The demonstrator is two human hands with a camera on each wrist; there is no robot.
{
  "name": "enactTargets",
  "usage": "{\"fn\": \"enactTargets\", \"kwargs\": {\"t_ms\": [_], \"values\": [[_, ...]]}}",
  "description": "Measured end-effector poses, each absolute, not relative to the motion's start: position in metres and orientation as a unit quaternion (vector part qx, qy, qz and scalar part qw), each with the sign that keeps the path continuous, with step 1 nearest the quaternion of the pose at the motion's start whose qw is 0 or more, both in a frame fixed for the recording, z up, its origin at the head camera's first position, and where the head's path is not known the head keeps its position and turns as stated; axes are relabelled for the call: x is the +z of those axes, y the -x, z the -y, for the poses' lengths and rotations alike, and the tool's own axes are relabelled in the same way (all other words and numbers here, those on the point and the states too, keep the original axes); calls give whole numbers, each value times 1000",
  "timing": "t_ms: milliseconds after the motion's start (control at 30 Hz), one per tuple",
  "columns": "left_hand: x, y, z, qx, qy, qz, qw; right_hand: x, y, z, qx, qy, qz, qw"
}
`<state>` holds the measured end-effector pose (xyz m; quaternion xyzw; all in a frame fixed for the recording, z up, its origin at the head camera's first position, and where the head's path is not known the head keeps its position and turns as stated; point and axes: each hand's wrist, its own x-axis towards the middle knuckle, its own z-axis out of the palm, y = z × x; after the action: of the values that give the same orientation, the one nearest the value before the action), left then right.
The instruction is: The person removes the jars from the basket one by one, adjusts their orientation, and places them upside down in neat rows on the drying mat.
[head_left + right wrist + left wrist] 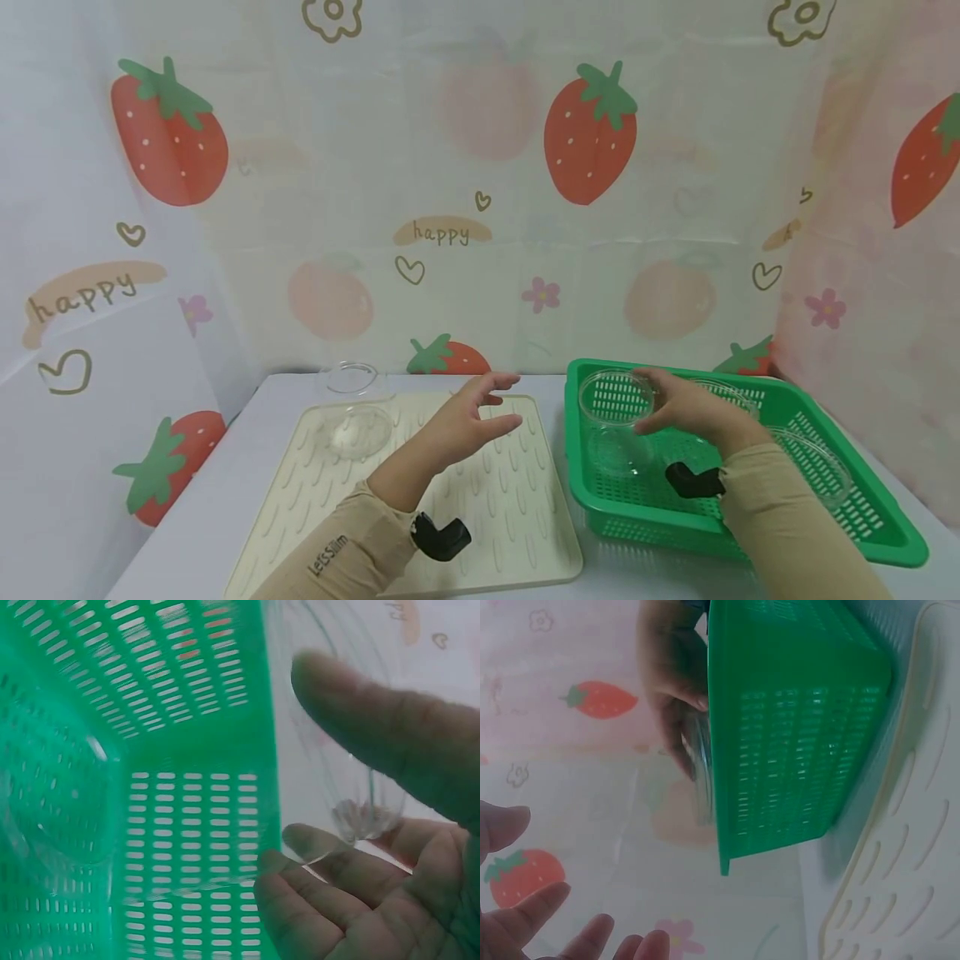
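Observation:
My right hand [686, 408] grips a clear round bowl [617, 400] by its edge, at rim height over the left part of the green basket [581, 492]. In the right wrist view, thumb and fingers lie on either side of this clear bowl [341, 742]. More see-through dishes [813, 467] sit inside the basket. My left hand [461, 421] hovers over the cream mat [517, 533], fingers spread and nothing between them. On the mat's far left rests another clear bowl [360, 432], with a second clear dish [351, 379] behind it near the back edge.
The mat has raised ridges and lies on a white table [195, 517]. Its right edge runs close to the slotted basket wall [802, 772]. A strawberry-print cloth [450, 167] hangs behind and along both sides.

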<state>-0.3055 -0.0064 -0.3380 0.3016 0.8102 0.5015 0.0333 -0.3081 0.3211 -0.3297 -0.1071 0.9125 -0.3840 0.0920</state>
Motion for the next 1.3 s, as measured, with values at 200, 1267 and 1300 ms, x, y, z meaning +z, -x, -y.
{"fn": "enactTargets", "kwargs": {"t_ms": [200,1267,1300], "values": [[-339,304,6,505,-299,-809,39,-332,311,-320,-371,121,-916,97],[-327,291,14,514,-290,-805,60,-329,312,-321,-456,251,-852,64],[-324,288,14,515,-289,-805,61,-329,312,-321,-457,254,-850,66]]}}
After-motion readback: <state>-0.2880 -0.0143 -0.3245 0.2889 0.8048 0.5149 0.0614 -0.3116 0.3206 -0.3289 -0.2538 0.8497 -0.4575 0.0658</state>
